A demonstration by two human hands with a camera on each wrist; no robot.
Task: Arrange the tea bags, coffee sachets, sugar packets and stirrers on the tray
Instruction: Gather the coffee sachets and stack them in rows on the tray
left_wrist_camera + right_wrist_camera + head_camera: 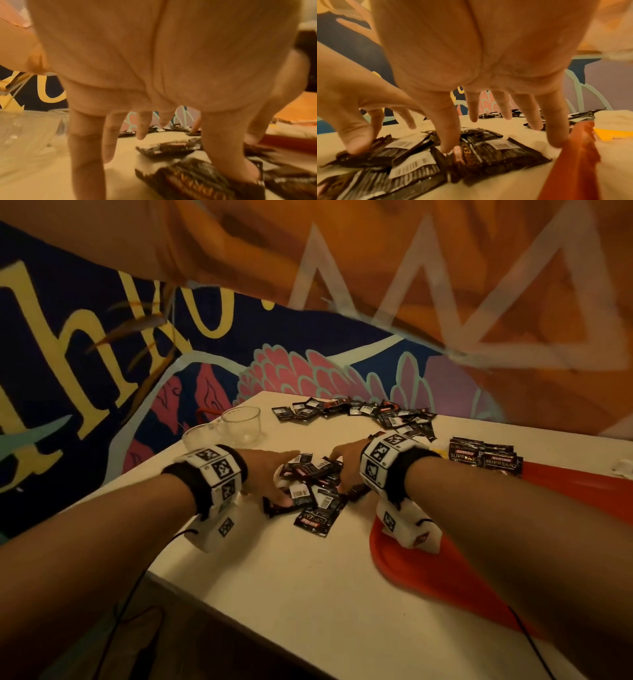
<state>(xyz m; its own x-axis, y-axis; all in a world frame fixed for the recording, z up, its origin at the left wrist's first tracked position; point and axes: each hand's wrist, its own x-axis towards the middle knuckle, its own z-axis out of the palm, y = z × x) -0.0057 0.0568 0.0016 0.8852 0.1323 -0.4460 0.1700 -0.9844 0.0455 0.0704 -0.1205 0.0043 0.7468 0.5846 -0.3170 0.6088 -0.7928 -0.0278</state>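
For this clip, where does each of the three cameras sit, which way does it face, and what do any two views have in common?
Head: worn on the head, looking forward and down at the white table; both forearms, the left hand and the right hand show.
Left wrist: looks along the left hand's palm and spread fingers at the table.
Right wrist: looks along the right hand's palm; the left hand also shows at its left edge.
Shared: all three show the pile of black coffee sachets and the red tray.
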